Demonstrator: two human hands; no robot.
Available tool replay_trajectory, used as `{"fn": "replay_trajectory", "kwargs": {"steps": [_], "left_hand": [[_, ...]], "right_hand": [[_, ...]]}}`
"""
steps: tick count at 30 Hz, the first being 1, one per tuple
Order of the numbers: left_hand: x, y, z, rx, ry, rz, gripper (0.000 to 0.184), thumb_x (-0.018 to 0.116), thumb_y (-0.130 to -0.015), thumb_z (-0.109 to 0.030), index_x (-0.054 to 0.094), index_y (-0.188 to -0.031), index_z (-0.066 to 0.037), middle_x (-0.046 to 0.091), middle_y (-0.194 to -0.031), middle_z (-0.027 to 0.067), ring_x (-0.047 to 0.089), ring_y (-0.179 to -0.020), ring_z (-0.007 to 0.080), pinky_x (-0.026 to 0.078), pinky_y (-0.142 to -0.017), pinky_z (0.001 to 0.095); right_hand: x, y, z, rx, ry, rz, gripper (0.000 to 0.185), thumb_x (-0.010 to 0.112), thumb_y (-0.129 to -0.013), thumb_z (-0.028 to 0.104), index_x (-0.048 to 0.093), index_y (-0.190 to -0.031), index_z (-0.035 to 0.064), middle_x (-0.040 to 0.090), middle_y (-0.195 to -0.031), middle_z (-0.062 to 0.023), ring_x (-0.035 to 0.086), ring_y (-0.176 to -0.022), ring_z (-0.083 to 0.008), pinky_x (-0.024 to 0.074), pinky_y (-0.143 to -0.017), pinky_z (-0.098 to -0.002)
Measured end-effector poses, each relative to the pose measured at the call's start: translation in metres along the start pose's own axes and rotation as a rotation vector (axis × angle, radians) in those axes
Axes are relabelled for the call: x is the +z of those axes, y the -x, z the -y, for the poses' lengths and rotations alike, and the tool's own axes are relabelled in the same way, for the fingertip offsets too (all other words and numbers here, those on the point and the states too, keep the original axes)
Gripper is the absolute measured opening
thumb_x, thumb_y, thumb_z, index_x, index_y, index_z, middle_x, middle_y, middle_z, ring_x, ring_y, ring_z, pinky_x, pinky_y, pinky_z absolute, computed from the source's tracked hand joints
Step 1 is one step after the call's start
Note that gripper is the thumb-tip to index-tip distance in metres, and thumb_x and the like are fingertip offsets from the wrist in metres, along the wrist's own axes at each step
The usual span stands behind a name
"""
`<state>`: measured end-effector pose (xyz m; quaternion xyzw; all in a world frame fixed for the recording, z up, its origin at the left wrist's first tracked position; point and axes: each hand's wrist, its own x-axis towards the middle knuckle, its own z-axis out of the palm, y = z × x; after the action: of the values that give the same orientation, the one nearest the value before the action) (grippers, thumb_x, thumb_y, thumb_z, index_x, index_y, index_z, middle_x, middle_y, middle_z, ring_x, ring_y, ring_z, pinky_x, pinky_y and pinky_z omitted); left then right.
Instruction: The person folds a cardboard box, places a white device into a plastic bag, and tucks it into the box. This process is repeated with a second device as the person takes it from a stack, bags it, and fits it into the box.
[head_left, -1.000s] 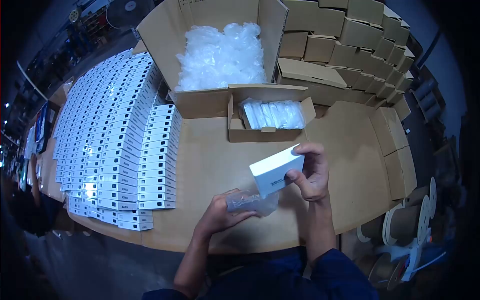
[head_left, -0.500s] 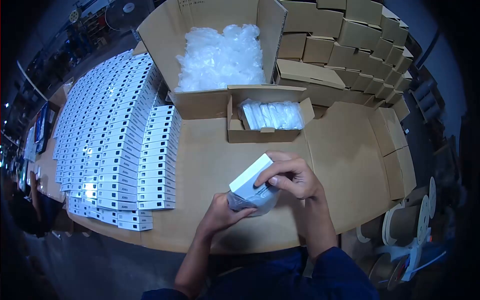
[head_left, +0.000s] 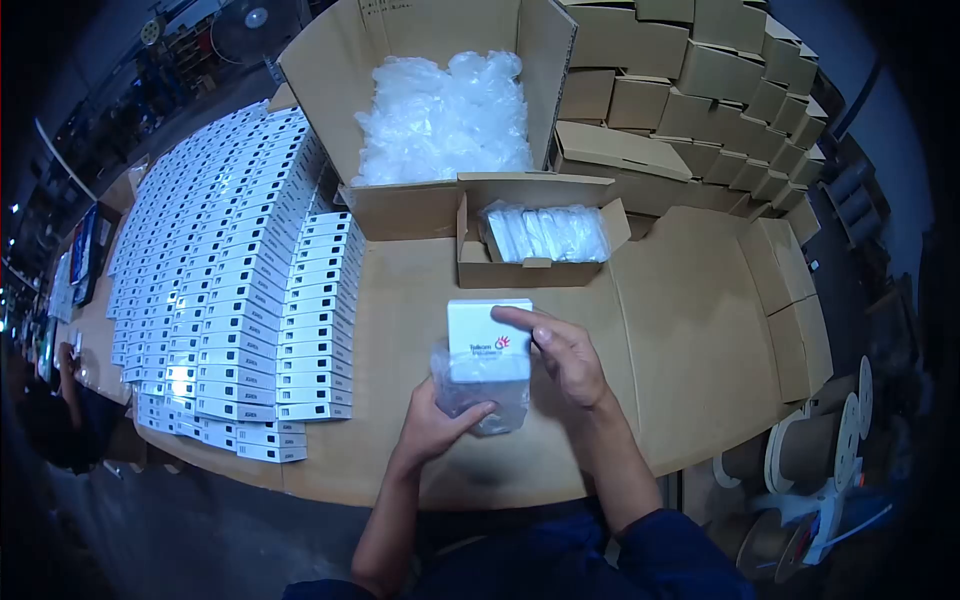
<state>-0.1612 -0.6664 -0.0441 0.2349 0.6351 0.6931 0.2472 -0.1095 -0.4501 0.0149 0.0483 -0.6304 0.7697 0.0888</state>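
A small white box [head_left: 475, 335] with a printed logo stands partway inside a clear plastic bag [head_left: 510, 405], its upper part out of the bag. Around the lower left of the bag, my left hand [head_left: 435, 425] is closed, thumb across the front. My right hand [head_left: 570, 365] is at the box's upper right, its index finger stretched over the front face near the top edge. The thumb of that hand is bent beside the box, and its other fingers are partly hidden.
Stacked white boxes [head_left: 210, 290] fill the table's left side. Ahead, a small carton [head_left: 525, 275] holds bagged boxes [head_left: 545, 232]. Behind it, a large carton [head_left: 405, 212] contains clear plastic bags [head_left: 445, 115]. Brown cartons [head_left: 640, 105] are stacked at back right; cable reels [head_left: 810, 445] stand right of the table.
The white box has turned from tilted to upright, its logo face now toward me. My right hand has loosened its grip, and its index finger has stretched across the face.
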Motion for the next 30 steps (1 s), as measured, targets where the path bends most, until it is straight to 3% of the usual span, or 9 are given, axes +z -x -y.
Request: {"fn": "replay_trajectory", "kwargs": {"steps": [4, 10, 14, 17, 18, 21, 22, 26, 30], "left_hand": [[-0.003, 0.002, 0.002, -0.178, 0.156, -0.013, 0.041, 0.075, -0.092, -0.005, 0.059, -0.130, 0.002, 0.070, -0.114, 0.0081, 0.066, -0.102, 0.0133, 0.055, -0.090, 0.0310], [-0.003, 0.004, 0.002, -0.108, 0.044, 0.000, 0.037, 0.072, -0.096, -0.008, 0.060, -0.129, 0.004, 0.070, -0.114, 0.0075, 0.066, -0.100, 0.0125, 0.054, -0.089, 0.0302], [-0.009, 0.007, 0.027, -0.144, 0.264, -0.067, 0.033, 0.058, -0.106, -0.018, 0.059, -0.130, 0.005, 0.069, -0.118, 0.0101, 0.066, -0.106, 0.0146, 0.054, -0.094, 0.0322], [-0.007, 0.007, 0.036, -0.133, 0.465, -0.130, 0.036, 0.047, -0.111, -0.024, 0.056, -0.132, 0.004, 0.068, -0.122, 0.0133, 0.067, -0.108, 0.0184, 0.055, -0.095, 0.0350], [-0.005, 0.006, 0.035, -0.129, 0.525, -0.154, 0.037, 0.045, -0.112, -0.024, 0.055, -0.133, 0.005, 0.068, -0.123, 0.0139, 0.067, -0.109, 0.0193, 0.055, -0.096, 0.0357], [0.003, 0.002, 0.027, -0.091, 0.595, -0.216, 0.038, 0.044, -0.112, -0.024, 0.054, -0.134, 0.005, 0.067, -0.124, 0.0145, 0.067, -0.112, 0.0208, 0.054, -0.100, 0.0372], [0.005, 0.001, 0.026, -0.077, 0.594, -0.224, 0.038, 0.044, -0.112, -0.024, 0.054, -0.134, 0.005, 0.067, -0.124, 0.0145, 0.067, -0.112, 0.0207, 0.053, -0.100, 0.0373], [0.008, -0.003, 0.025, -0.048, 0.547, -0.168, 0.039, 0.047, -0.112, -0.025, 0.054, -0.137, 0.004, 0.065, -0.126, 0.0118, 0.063, -0.115, 0.0176, 0.050, -0.100, 0.0339], [0.004, -0.007, 0.029, -0.027, 0.298, -0.134, 0.044, 0.046, -0.112, -0.026, 0.051, -0.142, 0.006, 0.064, -0.130, 0.0116, 0.060, -0.119, 0.0172, 0.046, -0.104, 0.0334]], "right_hand": [[0.003, 0.005, -0.006, 0.060, -0.079, -0.129, 0.044, 0.049, -0.106, 0.019, 0.058, -0.139, -0.0084, 0.061, -0.139, -0.0182, 0.056, -0.129, -0.0221, 0.0417, -0.112, -0.0346], [0.004, 0.006, -0.012, 0.028, 0.145, -0.083, 0.040, 0.052, -0.106, 0.017, 0.061, -0.138, -0.0059, 0.063, -0.138, -0.0150, 0.059, -0.125, -0.0198, 0.0433, -0.110, -0.0334], [0.001, 0.008, -0.015, 0.161, -0.090, -0.068, 0.039, 0.054, -0.106, 0.015, 0.061, -0.138, -0.0051, 0.063, -0.138, -0.0153, 0.057, -0.127, -0.0195, 0.0432, -0.110, -0.0338], [0.000, 0.010, -0.022, 0.095, 0.042, -0.005, 0.043, 0.053, -0.106, 0.016, 0.055, -0.145, -0.0031, 0.063, -0.139, -0.0148, 0.057, -0.129, -0.0203, 0.0428, -0.111, -0.0345], [0.001, 0.011, -0.028, 0.042, 0.004, -0.081, 0.044, 0.058, -0.104, 0.012, 0.054, -0.145, -0.0016, 0.063, -0.138, -0.0157, 0.057, -0.127, -0.0189, 0.0460, -0.108, -0.0337], [-0.003, 0.018, -0.027, 0.088, -0.209, -0.229, 0.038, 0.064, -0.100, 0.007, 0.057, -0.137, -0.0004, 0.064, -0.136, -0.0163, 0.062, -0.119, -0.0165, 0.0498, -0.102, -0.0316], [0.000, 0.021, -0.025, 0.153, -0.269, -0.309, 0.028, 0.069, -0.097, 0.004, 0.061, -0.124, -0.0008, 0.067, -0.126, -0.0141, 0.065, -0.109, -0.0145, 0.0525, -0.095, -0.0283], [0.007, 0.038, -0.055, 0.134, -0.335, -0.385, 0.024, 0.072, -0.094, -0.001, 0.063, -0.116, -0.0014, 0.070, -0.110, -0.0080, 0.066, -0.104, -0.0138, 0.0534, -0.092, -0.0261], [0.010, 0.037, -0.056, 0.039, -0.220, -0.487, 0.013, 0.072, -0.094, -0.001, 0.068, -0.107, -0.0023, 0.072, -0.104, -0.0078, 0.067, -0.099, -0.0129, 0.0536, -0.092, -0.0269]]}}
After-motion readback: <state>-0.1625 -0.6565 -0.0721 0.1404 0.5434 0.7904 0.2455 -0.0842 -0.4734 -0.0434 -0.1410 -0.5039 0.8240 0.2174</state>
